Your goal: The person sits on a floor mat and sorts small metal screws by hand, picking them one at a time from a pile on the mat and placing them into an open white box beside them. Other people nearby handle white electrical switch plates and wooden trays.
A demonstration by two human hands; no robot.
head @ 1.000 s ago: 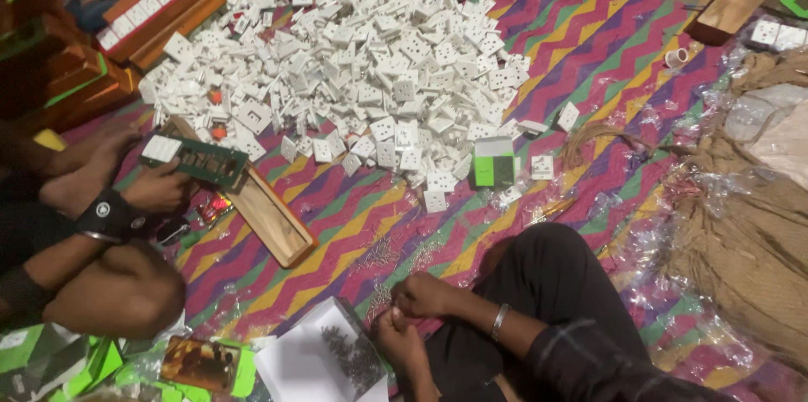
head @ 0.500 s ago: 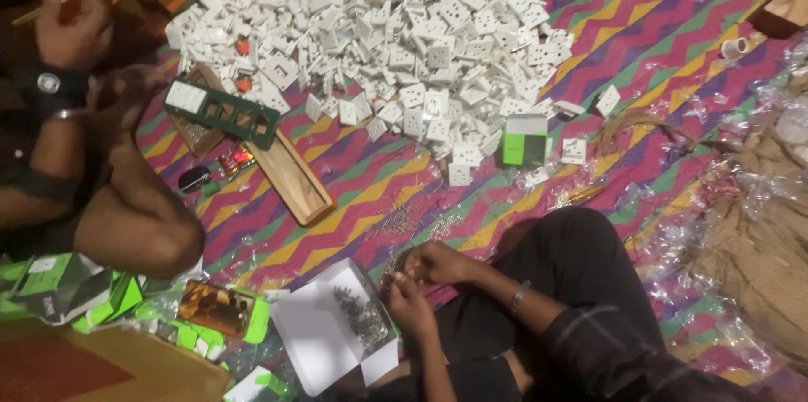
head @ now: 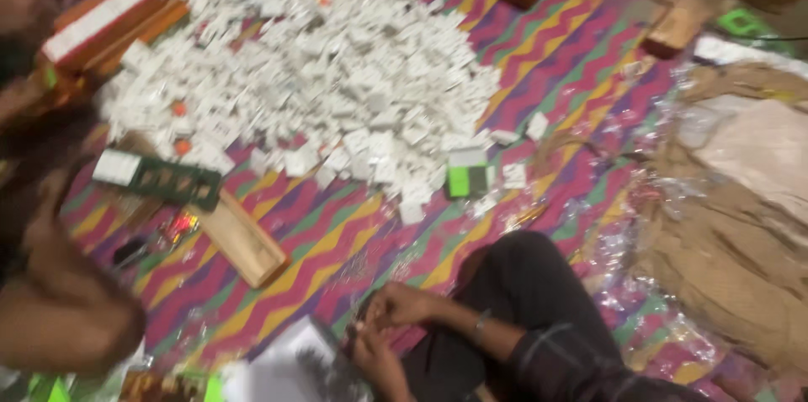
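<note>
- Head view, blurred; the camera has swung since half a second ago, so everything sits lower and more to the left in frame.
- Far left: co-worker's knee (head: 67, 318), closer to the lens than before. Dark green strip holder (head: 156, 179) lies on the zigzag mat (head: 337, 225), no hand on it now.
- Just right of it: long wooden tray (head: 244, 242), lying at a slant, same spot on the mat.
- Upper centre: heap of small white plastic switch parts (head: 311, 74), unchanged.
- Bottom centre: white open box (head: 278, 368), now half cut by the frame edge. Your left hand (head: 376, 353) and right hand (head: 402, 308) stay close together just right of it, above your dark trouser leg. Fingers are curled inward; whether they pinch anything, you cannot tell through the blur.
- Right of centre: green-and-white carton (head: 467, 176) at the heap's edge.
- Far right: brown sacking (head: 741, 225), untouched.
</note>
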